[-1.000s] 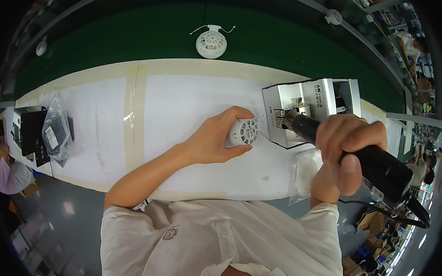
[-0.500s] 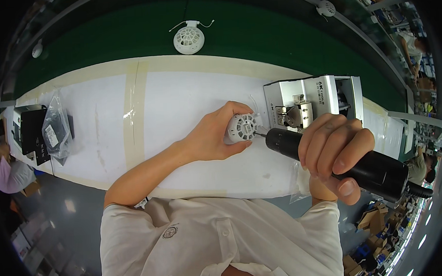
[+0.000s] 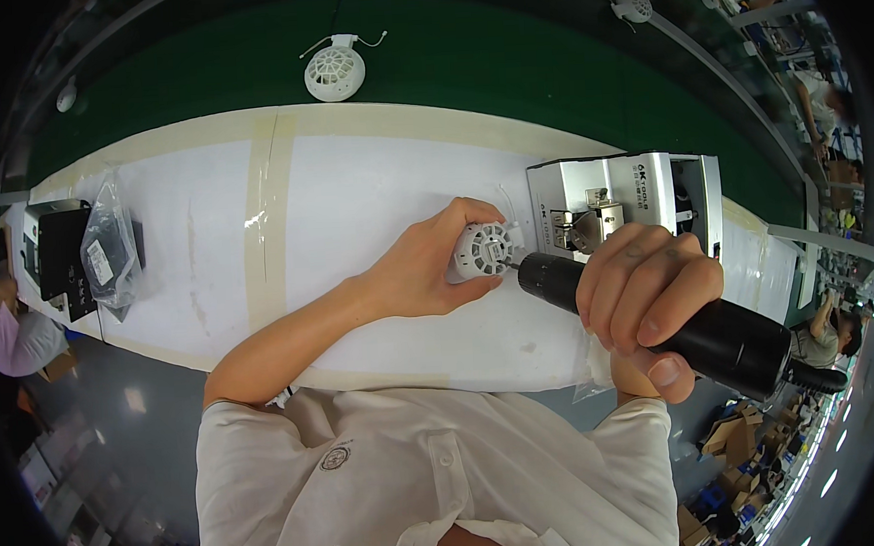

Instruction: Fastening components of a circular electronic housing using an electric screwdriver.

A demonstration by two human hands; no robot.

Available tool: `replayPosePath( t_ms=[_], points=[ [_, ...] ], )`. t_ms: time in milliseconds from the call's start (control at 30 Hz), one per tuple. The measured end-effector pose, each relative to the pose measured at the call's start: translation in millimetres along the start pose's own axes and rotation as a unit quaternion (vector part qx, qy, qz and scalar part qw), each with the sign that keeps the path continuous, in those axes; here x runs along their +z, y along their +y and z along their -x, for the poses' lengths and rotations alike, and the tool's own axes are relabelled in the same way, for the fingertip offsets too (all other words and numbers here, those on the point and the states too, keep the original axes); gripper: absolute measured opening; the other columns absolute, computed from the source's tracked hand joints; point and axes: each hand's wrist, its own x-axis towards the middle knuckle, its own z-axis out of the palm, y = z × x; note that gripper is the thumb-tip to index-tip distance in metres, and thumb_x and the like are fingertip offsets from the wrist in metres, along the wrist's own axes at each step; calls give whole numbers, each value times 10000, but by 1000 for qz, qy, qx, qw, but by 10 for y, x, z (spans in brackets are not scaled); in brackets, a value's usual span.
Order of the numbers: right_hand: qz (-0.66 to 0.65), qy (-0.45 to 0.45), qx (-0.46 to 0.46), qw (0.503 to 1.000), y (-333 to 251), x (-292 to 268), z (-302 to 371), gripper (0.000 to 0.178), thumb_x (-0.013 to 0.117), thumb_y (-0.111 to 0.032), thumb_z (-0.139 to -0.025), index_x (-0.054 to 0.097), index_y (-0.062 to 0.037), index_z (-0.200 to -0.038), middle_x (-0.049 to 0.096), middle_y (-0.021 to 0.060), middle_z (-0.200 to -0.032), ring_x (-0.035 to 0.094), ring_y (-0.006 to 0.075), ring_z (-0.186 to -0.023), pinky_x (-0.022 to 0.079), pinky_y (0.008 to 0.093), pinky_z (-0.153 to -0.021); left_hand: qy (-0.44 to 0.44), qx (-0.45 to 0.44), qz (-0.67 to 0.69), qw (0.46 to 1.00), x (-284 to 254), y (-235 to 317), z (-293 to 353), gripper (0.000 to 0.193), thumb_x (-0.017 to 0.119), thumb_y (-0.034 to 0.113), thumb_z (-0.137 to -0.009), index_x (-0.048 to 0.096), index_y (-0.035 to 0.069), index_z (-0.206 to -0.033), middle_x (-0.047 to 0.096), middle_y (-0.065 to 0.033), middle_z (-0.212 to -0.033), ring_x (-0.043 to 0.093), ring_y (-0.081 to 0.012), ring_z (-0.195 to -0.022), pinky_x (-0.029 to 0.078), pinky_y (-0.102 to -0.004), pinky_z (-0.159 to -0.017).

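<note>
My left hand (image 3: 432, 263) is closed round a small white round housing with a slotted, fan-like face (image 3: 483, 250), thumb and fingers on opposite sides. That face is turned up toward the right. In my right hand (image 3: 651, 306) is a black electric screwdriver (image 3: 738, 351), fingers wrapped round its body, cord at the rear end. The tip of the screwdriver meets the right side of the housing's face; any screw there is too small to make out. A thin pale wire lies behind the housing.
Just behind my right hand stands a silver screw feeder (image 3: 635, 191). A bagged item (image 3: 110, 253) rests by a black and silver box (image 3: 56, 258) at the left. Similar white housings (image 3: 335, 74) sit on the green belt (image 3: 445, 55) beyond the white table (image 3: 353, 179).
The screwdriver has moved left and slightly up, its tip further onto the housing's face. The housing on the belt has shifted left. My left hand has barely moved.
</note>
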Motion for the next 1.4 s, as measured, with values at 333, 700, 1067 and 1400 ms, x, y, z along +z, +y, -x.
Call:
replayPosePath(
  t_ms=[333, 700, 1067, 1400],
  points=[
    [-33, -44, -11, 998, 196, -24, -36, 234, 765, -203, -756, 563, -139, -856, 606, -18, -564, 543, 109, -438, 493, 237, -464, -14, -16, 0, 1000, -102, -63, 25, 635, 803, -1, -761, 483, 84, -1302, 598, -88, -1311, 625, -254, -1073, 500, -342, -928],
    [-56, 13, -185, 981, -546, 110, -13, 91, 744, -97, -898, 659, -109, -927, 752, -5, -804, 639, 149, -564, 559, 261, -598, -463, -101, 62, 878, -1365, 286, 584, 426, 843, 73, -758, 682, 52, -1152, 723, -67, -1113, 663, -233, -924, 525, -317, -876],
    [-50, -58, -227, 971, -784, 322, -34, 127, 641, -68, -925, 651, -129, -814, 721, -161, -1237, 559, 125, -499, 542, 274, -555, 185, -59, -387, 901, -2022, 383, 255, 534, 699, 74, -875, 542, 58, -1385, 586, -98, -1366, 597, -269, -1157, 499, -345, -959],
    [39, -43, -113, 992, -867, 324, 218, 143, 602, -95, -928, 679, -127, -812, 710, -150, -1271, 543, 143, -474, 552, 271, -541, 256, -217, -426, 840, -2608, -65, 107, 604, 688, 199, -860, 527, 162, -1441, 649, -131, -1259, 608, -341, -1132, 530, -392, -940]
  ],
)
